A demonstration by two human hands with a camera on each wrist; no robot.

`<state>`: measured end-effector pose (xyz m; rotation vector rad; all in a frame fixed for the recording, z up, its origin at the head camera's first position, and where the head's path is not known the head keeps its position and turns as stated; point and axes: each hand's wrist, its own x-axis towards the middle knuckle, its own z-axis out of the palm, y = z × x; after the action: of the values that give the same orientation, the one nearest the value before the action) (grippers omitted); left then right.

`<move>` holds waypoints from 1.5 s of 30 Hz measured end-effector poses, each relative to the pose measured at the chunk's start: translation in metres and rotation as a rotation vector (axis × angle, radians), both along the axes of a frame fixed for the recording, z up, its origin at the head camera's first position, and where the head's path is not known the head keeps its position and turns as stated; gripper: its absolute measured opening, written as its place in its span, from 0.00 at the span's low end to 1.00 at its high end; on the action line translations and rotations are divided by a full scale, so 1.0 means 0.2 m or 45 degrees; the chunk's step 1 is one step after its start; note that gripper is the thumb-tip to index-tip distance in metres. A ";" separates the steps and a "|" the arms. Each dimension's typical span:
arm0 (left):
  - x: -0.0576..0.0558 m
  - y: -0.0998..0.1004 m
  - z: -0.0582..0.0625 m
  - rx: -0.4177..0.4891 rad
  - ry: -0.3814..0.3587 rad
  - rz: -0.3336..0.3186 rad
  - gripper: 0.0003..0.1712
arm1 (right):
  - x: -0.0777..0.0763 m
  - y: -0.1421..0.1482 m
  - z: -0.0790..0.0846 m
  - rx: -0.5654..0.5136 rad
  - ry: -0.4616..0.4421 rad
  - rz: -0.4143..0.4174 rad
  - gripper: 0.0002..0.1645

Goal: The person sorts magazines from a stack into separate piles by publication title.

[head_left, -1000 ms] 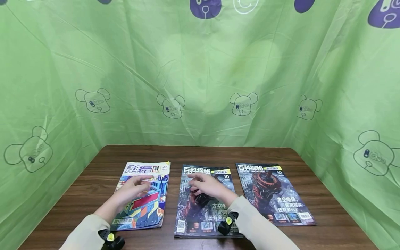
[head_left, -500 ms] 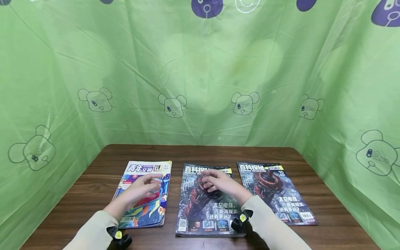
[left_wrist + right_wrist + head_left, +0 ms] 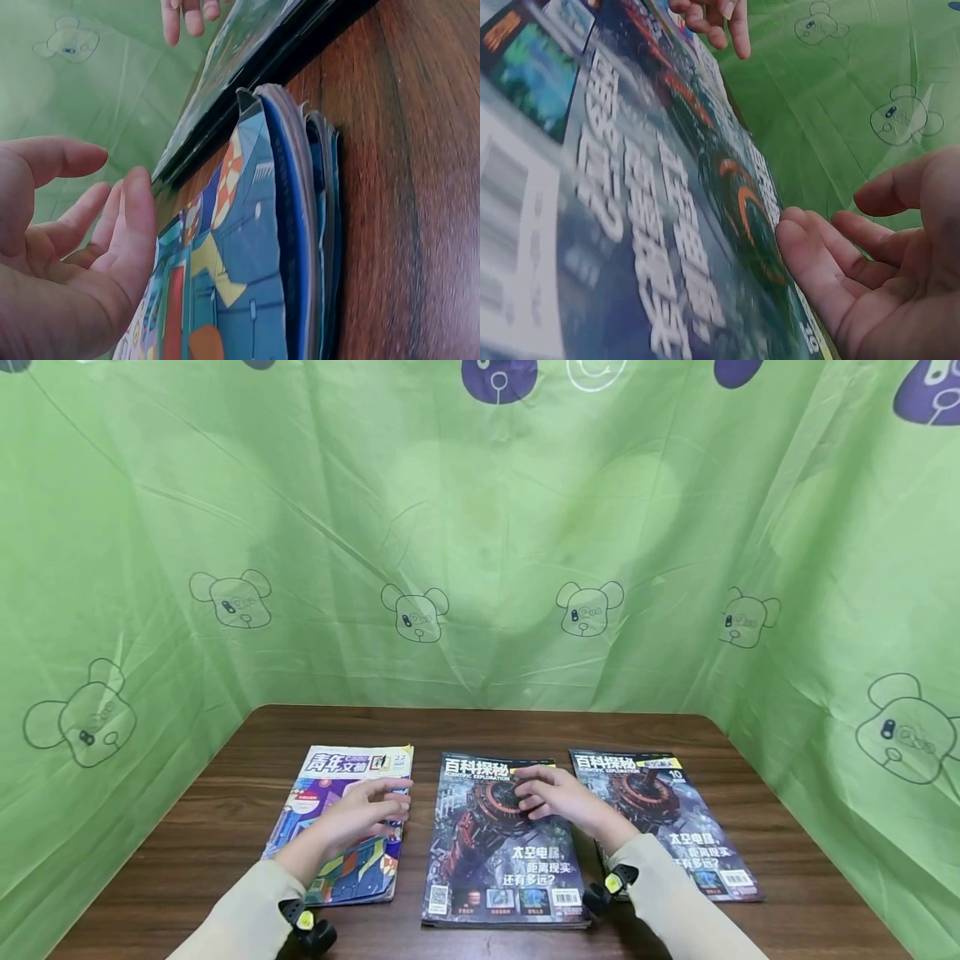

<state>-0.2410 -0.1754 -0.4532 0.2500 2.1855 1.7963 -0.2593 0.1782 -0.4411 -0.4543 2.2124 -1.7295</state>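
My left hand (image 3: 362,818) is over the colourful magazine (image 3: 352,877) on the left, fingers relaxed and holding nothing. Several page edges show at that magazine's side in the left wrist view, perhaps more than one copy. Over the upper right of the dark space-themed magazine (image 3: 480,847) in the middle is my right hand (image 3: 562,802), its fingers loosely bent with nothing between them. In the right wrist view, the fingertips (image 3: 795,232) are close to that cover; whether they touch is unclear. A matching dark magazine (image 3: 705,835) lies at the right, partly behind my right forearm.
The magazines lie in a row on a brown wood-grain table (image 3: 480,727), with gaps of bare wood between them. A green curtain (image 3: 480,527) with bear drawings encloses the back and both sides. Each wrist carries a small black camera (image 3: 318,937).
Both hands have drifted to the right above the magazines, uncovering more of the middle cover. The magazines keep their places on the table; the head view has shifted slightly.
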 end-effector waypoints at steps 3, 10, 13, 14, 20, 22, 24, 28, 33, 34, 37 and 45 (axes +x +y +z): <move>0.00 0.02 -0.01 0.016 -0.012 -0.018 0.30 | 0.00 0.03 -0.01 0.020 0.001 -0.013 0.29; 0.01 0.06 -0.02 0.011 -0.052 -0.022 0.31 | 0.01 0.10 -0.04 0.029 -0.028 -0.055 0.29; 0.00 0.07 -0.02 0.010 -0.057 -0.023 0.31 | 0.01 0.12 -0.04 0.024 -0.029 -0.060 0.29; 0.00 0.07 -0.03 0.009 -0.057 -0.022 0.31 | 0.01 0.13 -0.04 0.028 -0.029 -0.060 0.29; 0.00 0.09 -0.05 0.059 -0.048 -0.084 0.33 | 0.03 0.19 -0.04 0.075 0.008 -0.042 0.29; 0.01 0.09 -0.05 0.069 -0.049 -0.111 0.33 | 0.04 0.21 -0.03 0.091 0.020 -0.055 0.28; 0.01 0.10 -0.05 0.071 -0.054 -0.125 0.33 | 0.05 0.23 -0.03 0.102 0.030 -0.066 0.28; 0.01 0.11 -0.04 0.078 -0.076 -0.149 0.33 | 0.05 0.26 -0.04 0.120 0.032 -0.085 0.28; 0.01 0.13 -0.03 0.070 -0.097 -0.172 0.34 | 0.06 0.29 -0.04 0.169 0.044 -0.112 0.27; 0.01 0.13 -0.04 0.068 -0.096 -0.173 0.34 | 0.06 0.30 -0.04 0.180 0.049 -0.119 0.27; 0.01 0.13 -0.04 0.061 -0.091 -0.171 0.33 | 0.06 0.31 -0.05 0.204 0.057 -0.130 0.26; 0.01 0.14 -0.06 0.089 -0.099 -0.150 0.35 | 0.08 0.34 -0.07 0.246 0.029 -0.116 0.26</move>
<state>-0.2393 -0.1470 -0.4643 0.3122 2.0144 1.7888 -0.2441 0.2452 -0.4541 -0.3338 2.4219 -1.5391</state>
